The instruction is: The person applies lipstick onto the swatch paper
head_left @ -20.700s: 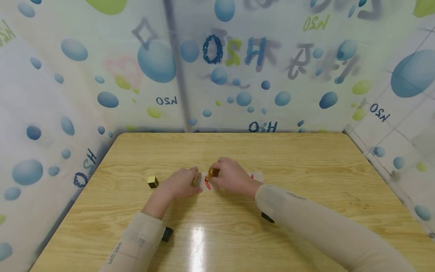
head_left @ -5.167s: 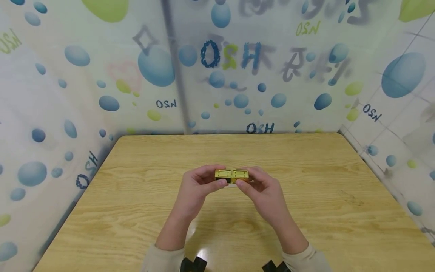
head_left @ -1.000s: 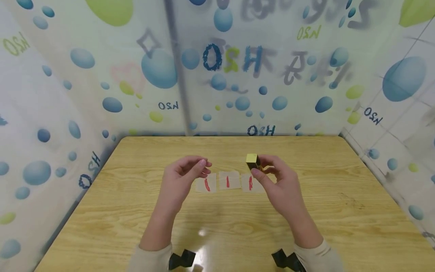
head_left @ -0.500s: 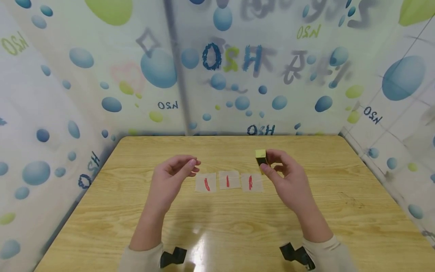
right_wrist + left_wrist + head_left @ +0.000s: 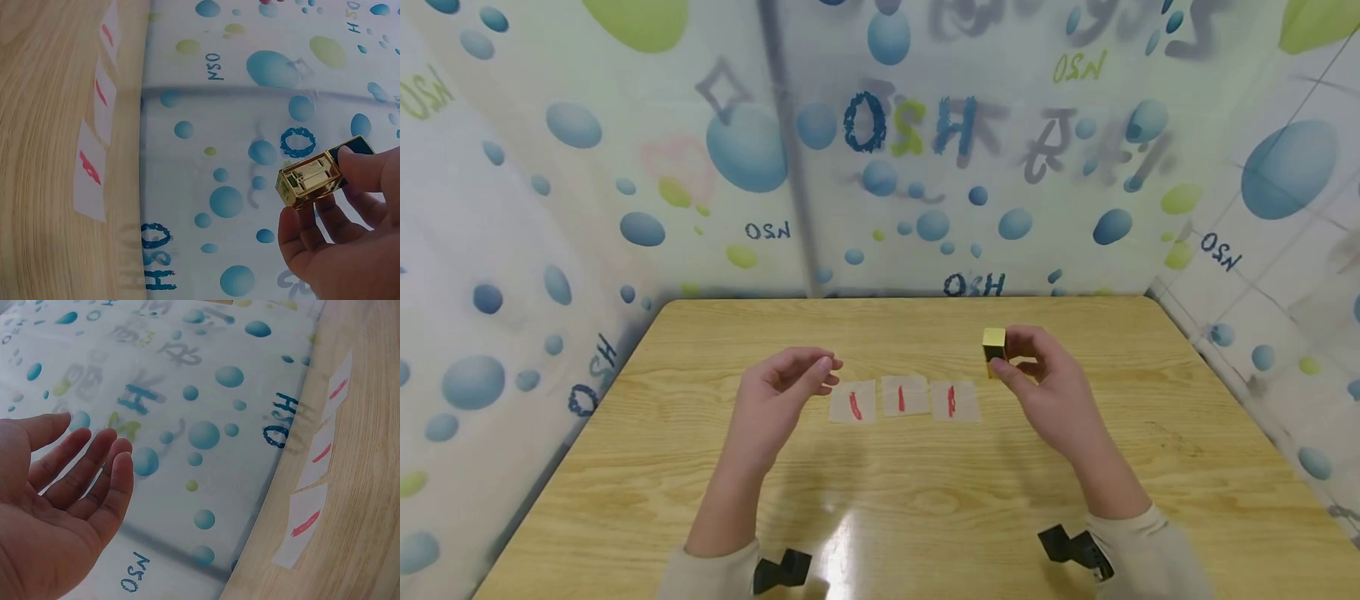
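Observation:
My right hand [image 5: 1054, 404] pinches a small gold and black block [image 5: 994, 342] between thumb and fingers, raised over the right side of the table. In the right wrist view, the block [image 5: 312, 179] shows a shiny gold half with a recessed face, and its black end lies under the thumb. My left hand [image 5: 772, 407] holds nothing. Its fingers curve loosely in the left wrist view, thumb apart from them. Between the hands, three paper squares lie in a row: a left one [image 5: 842, 403], a middle one [image 5: 913, 396] and a right one [image 5: 966, 403], each with a red stroke.
The wooden table [image 5: 910, 500] reaches to a patterned backdrop [image 5: 887, 208] along its back and sides. Black wrist mounts, a left one [image 5: 784, 570] and a right one [image 5: 1077, 550], stick out inward beside the sleeves.
Earlier, gold pieces were handled over the papers, then both hands held the gold and black block together. Since then the hands have parted, and the right hand has carried the block rightward.

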`<state>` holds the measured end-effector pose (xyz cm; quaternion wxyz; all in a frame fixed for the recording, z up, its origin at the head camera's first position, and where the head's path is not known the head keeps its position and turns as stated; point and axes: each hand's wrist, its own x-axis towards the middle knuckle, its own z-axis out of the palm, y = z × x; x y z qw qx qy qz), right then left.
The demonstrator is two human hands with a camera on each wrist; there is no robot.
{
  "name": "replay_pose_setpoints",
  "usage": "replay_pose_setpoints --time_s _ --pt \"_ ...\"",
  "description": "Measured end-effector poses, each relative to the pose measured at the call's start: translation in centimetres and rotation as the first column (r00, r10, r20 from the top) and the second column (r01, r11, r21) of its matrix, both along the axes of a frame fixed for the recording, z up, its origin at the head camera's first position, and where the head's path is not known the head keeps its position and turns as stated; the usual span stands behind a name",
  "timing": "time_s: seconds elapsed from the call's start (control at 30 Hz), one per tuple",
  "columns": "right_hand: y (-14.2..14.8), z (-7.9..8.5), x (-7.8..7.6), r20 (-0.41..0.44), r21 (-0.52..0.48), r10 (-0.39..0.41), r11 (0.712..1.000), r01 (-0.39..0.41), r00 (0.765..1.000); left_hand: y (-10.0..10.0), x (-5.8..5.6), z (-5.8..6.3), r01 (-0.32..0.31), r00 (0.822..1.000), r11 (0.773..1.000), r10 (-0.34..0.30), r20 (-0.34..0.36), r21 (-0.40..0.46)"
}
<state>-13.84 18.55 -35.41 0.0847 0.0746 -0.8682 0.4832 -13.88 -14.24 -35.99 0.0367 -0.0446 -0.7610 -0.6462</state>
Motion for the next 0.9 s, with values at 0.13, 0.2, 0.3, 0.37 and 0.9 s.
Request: replay_pose_setpoints --time_s 0.13,0.2,0.3,0.37,0.9 --pt "0.5 -0.1 -0.2 0.016 0.034 0.001 0.999 -0.002 1.000 0.0 0.0 -0.1 0.004 1.000 1.000 -0.004 -0.006 -0.001" --pt "0.7 -0.2 -0.3 0.027 0.044 0.006 0.999 -0.008 1.000 0.0 0.0 -0.1 0.006 1.000 1.000 -0.006 -0.007 -0.001" --pt "1.0 -0.2 -0.5 0.047 0.070 0.011 0.997 -0.014 0.999 0.0 0.1 -0.2 0.008 1.000 1.000 -0.008 -0.006 -0.002" --pt "1.2 -0.3 -0.6 0.058 0.092 0.013 0.996 -0.018 0.998 0.0 0.1 -0.2 0.008 1.000 1.000 -0.008 -0.002 -0.009" --pt "2.8 -1.5 -1.8 0.101 0.178 0.024 0.983 -0.042 0.995 -0.6 -0.1 -1.3 -0.058 0.993 0.869 -0.002 -0.121 -0.492"
